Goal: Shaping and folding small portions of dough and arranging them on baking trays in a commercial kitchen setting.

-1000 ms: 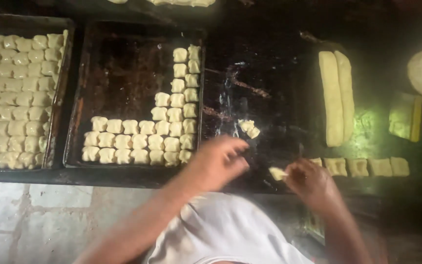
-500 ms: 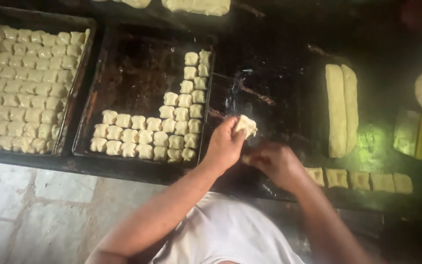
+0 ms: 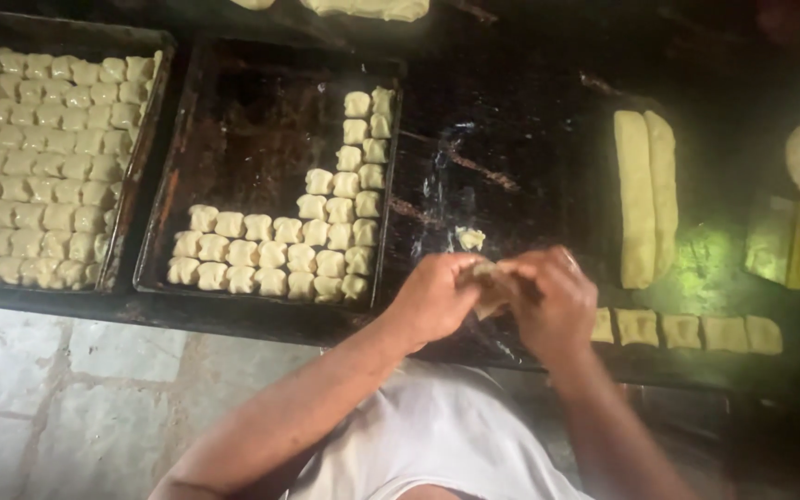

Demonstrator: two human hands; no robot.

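Over the dark greasy desk [image 3: 530, 167], from the head view: left hand [image 3: 437, 296] and right hand [image 3: 553, 301] pressed together, both closed around one small pale dough piece [image 3: 488, 287]. Just beyond, a lone dough scrap [image 3: 469, 238] on the desk. Left, a dark half-filled baking tray [image 3: 233, 139]; farther left, a full tray [image 3: 155, 65]. Right, two long dough logs [image 3: 645, 199] above a row of cut dough squares [image 3: 687, 331].
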